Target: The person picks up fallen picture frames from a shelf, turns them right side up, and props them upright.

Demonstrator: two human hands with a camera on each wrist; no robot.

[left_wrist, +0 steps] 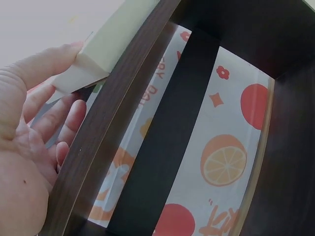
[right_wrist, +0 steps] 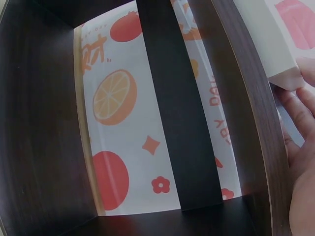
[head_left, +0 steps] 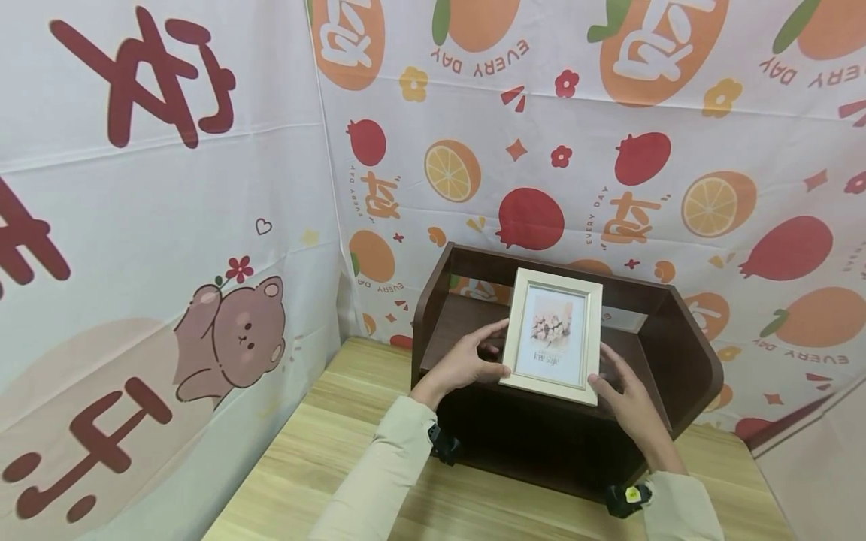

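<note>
We see the L hand (head_left: 467,362) pinching the pic frame (head_left: 553,336) at its lower L corner, thumb in front, fingers behind; R hand (head_left: 632,402) pinches the lower R corner likewise. Frame's btwn the fingers, tilted back, over the dk brown shelf unit (head_left: 541,443); can't tell if it's touching that. Btwn the thumbs we read "style" on the insert (head_left: 556,315), prev. word "free" or "tree". Beyond the fingertips, fruit-print cloth (head_left: 531,120) repeats "EVERY DAY" w/ orange "财".
</note>
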